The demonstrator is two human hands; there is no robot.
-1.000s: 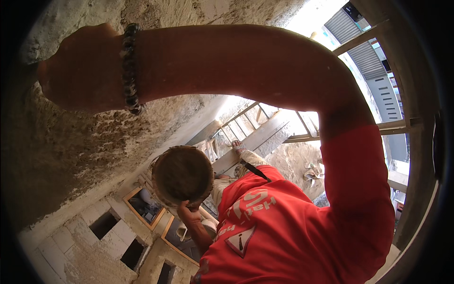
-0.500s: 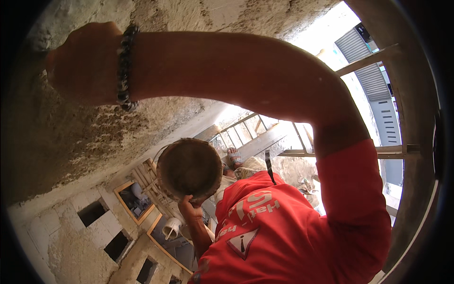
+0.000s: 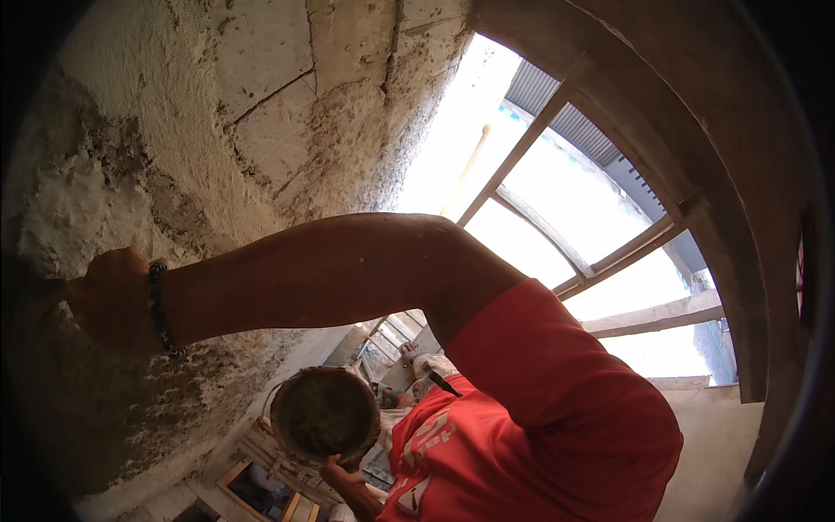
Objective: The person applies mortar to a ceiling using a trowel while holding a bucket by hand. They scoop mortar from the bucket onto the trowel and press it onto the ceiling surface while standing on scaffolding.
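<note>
My right arm in a red sleeve reaches across to the rough wall (image 3: 252, 165) on the left. My right hand (image 3: 111, 300), with a dark beaded bracelet (image 3: 158, 304) at the wrist, is closed in a fist close to the wall's surface. Deep shadow hides what it grips; a dark shape sticks out past the knuckles. Lower down, my left hand (image 3: 344, 476) holds a round, dirt-crusted bowl (image 3: 325, 416) by its near rim, thumb on top. Inside the bowl lies grey-brown material that looks like mortar. Wet-looking, uneven plaster (image 3: 83, 204) covers the wall above my right hand.
A wooden-framed opening (image 3: 526, 161) lets in bright light at the upper right. Far below are a foot (image 3: 409, 348), slats and beams, and a wood-framed box or opening (image 3: 257, 489). Bare blocks with cracked joints show higher on the wall.
The view has tilted up, showing more wall and the bright opening. My right fist has shifted lower in the picture along the wall. The bowl stays in my left hand and appears lower.
</note>
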